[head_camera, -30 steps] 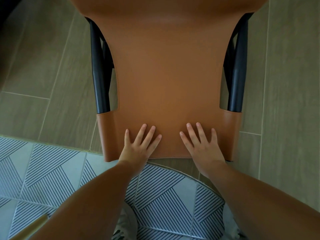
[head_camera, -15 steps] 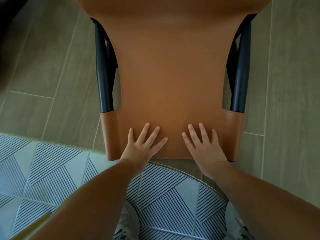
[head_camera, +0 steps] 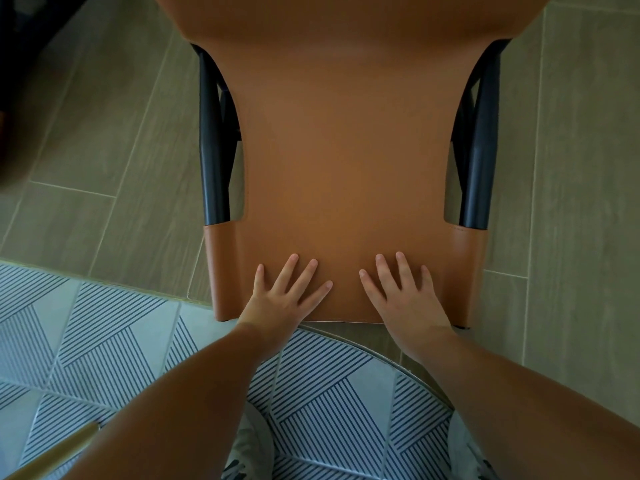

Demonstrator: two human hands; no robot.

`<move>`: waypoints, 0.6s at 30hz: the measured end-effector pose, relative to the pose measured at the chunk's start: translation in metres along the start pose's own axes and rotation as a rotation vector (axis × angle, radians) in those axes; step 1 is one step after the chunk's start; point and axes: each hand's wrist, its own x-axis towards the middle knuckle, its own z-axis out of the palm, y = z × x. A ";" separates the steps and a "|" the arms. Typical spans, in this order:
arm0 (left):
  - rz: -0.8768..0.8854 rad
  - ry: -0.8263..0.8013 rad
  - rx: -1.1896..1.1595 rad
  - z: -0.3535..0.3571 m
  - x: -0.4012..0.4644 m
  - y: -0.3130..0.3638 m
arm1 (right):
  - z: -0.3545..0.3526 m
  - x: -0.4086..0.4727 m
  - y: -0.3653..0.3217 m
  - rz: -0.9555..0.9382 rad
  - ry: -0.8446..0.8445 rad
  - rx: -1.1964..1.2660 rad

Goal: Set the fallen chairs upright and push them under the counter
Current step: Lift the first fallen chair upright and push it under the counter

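A tan leather chair (head_camera: 343, 143) with black metal legs (head_camera: 212, 150) fills the upper middle of the head view, seen from behind and above. My left hand (head_camera: 284, 296) lies flat on the lower part of its backrest, fingers spread. My right hand (head_camera: 403, 292) presses flat beside it, to the right, fingers also apart. Neither hand wraps around anything. The chair's far end runs off the top of the frame, and the counter is hidden.
Grey wood-look floor tiles (head_camera: 104, 143) surround the chair. A striped geometric rug (head_camera: 104, 341) lies under my feet, and my shoes (head_camera: 249, 448) show at the bottom. A dark object (head_camera: 20, 36) sits at the top left corner. A brass-coloured bar (head_camera: 48, 455) crosses the bottom left.
The chair has shifted slightly right and away from me, with both palms staying flat on its back. My feet have come further into view on the rug.
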 end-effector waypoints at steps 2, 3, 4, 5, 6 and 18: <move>-0.001 -0.008 0.008 -0.002 0.000 0.000 | -0.003 0.000 0.000 -0.004 -0.011 -0.001; -0.002 -0.011 0.012 -0.003 0.000 0.000 | -0.004 -0.001 0.001 -0.005 -0.011 -0.003; -0.002 -0.016 0.014 -0.005 0.000 0.000 | -0.006 -0.002 0.002 -0.008 -0.010 -0.005; 0.001 -0.019 0.015 -0.006 -0.001 0.000 | -0.007 -0.003 0.003 -0.010 -0.009 -0.004; 0.003 -0.018 0.015 -0.007 -0.002 -0.001 | -0.008 -0.004 0.004 -0.013 -0.009 -0.002; 0.003 -0.033 -0.025 -0.054 -0.025 -0.003 | -0.053 -0.031 0.017 -0.037 -0.056 -0.001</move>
